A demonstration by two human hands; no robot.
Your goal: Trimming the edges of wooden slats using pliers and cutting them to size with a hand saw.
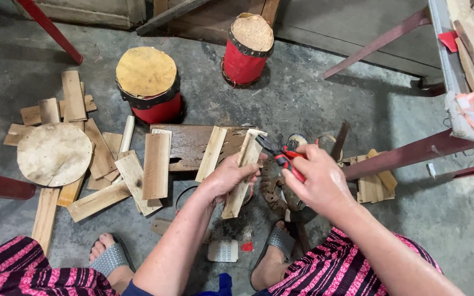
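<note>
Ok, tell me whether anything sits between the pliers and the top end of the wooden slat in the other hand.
Nothing visible does. The right hand holds the red-handled pliers with their tip right at the top end of the wooden slat, which the left hand grips around its middle. No scrap or tool lies between them.

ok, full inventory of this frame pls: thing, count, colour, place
wooden slat: 1, pale, held upright in left hand
pliers: 1, red and black handles, in right hand, jaws at the slat's top end
small drums: 2, red bodies with tan skins, floor, upper centre
loose skin disc: 1, tan, on the slat pile at left
loose slats: many, pale wood, floor left and centre
dark board: 1, brown, floor centre
stand legs: several, dark red, right
sandals: 2, grey, on the feet
left hand: grip closed on slat
right hand: grip closed on pliers
</note>
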